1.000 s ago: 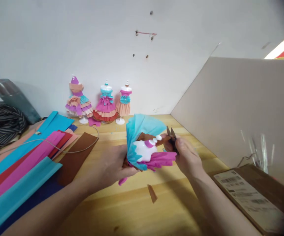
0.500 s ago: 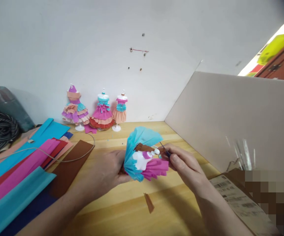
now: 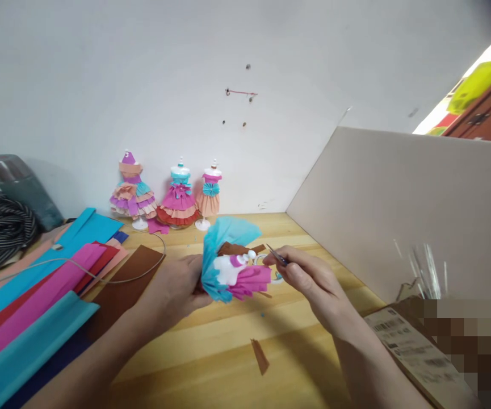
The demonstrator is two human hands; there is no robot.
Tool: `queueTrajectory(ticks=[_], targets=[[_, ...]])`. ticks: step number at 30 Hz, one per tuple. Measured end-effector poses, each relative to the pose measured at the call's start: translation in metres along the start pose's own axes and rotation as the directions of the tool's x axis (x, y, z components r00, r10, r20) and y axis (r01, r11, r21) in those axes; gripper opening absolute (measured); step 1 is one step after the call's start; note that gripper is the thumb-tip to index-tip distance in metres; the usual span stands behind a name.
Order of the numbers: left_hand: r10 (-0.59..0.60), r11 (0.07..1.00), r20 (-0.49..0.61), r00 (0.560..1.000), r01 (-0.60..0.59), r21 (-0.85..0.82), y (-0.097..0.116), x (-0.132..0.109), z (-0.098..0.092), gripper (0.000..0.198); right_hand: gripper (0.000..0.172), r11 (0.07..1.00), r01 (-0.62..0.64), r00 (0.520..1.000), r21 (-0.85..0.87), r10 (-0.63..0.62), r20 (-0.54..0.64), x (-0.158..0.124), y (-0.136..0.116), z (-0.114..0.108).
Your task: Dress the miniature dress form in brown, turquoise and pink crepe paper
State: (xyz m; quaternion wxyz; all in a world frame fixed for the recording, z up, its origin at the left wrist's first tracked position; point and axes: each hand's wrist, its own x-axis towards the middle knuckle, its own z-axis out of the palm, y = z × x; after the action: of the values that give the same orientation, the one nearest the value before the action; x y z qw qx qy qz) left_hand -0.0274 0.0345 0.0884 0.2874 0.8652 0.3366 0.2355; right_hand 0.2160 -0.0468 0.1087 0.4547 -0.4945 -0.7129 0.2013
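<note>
My left hand (image 3: 176, 289) grips a small white mannequin (image 3: 228, 268) lying on its side, dressed in a blue crepe paper skirt (image 3: 223, 238), a brown piece and a pink pleated piece (image 3: 251, 281). My right hand (image 3: 309, 278) is closed on small scissors (image 3: 277, 257), their tips pointing at the mannequin's neck, just right of it. Both hands hover above the wooden table (image 3: 228, 352).
Crepe paper sheets (image 3: 36, 295) in blue, pink, red and brown lie at the left, with a cord across them. Three dressed mannequins (image 3: 177, 193) stand at the back wall. A brown paper scrap (image 3: 260, 356) lies near the front. A grey board (image 3: 398, 199) and a labelled cardboard box (image 3: 415, 352) border the right.
The mannequin and both hands have shifted slightly left and lower over the table. The scissor blades, apart a second ago, now look closed and thin beside the mannequin's neck.
</note>
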Motion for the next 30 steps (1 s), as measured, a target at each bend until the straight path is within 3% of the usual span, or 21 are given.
queueTrajectory(ticks=[6,10,16,22,30], targets=[[-0.029,0.977,0.094,0.995,0.048,-0.207,0.004,-0.004,-0.003,0.008,0.04,1.0,0.01,1.0,0.008,-0.01,-0.005,0.004,-0.001,0.004],[-0.085,0.934,0.184,0.979,0.143,-0.327,0.007,-0.006,-0.003,0.01,0.041,1.0,0.007,1.0,0.025,-0.007,-0.016,0.006,0.004,0.007],[-0.08,0.943,0.191,0.978,0.136,-0.303,0.005,-0.005,-0.004,0.014,0.043,0.998,0.021,1.0,0.053,-0.022,0.011,0.006,0.011,0.011],[-0.091,0.945,0.213,0.973,0.153,-0.291,0.011,-0.005,-0.007,0.014,0.039,0.991,0.034,0.999,0.129,-0.03,-0.034,0.005,0.014,0.011],[-0.132,0.882,0.319,0.938,0.259,-0.394,0.011,-0.006,-0.006,0.014,0.024,0.987,0.095,0.988,0.13,-0.077,-0.137,0.004,-0.002,0.027]])
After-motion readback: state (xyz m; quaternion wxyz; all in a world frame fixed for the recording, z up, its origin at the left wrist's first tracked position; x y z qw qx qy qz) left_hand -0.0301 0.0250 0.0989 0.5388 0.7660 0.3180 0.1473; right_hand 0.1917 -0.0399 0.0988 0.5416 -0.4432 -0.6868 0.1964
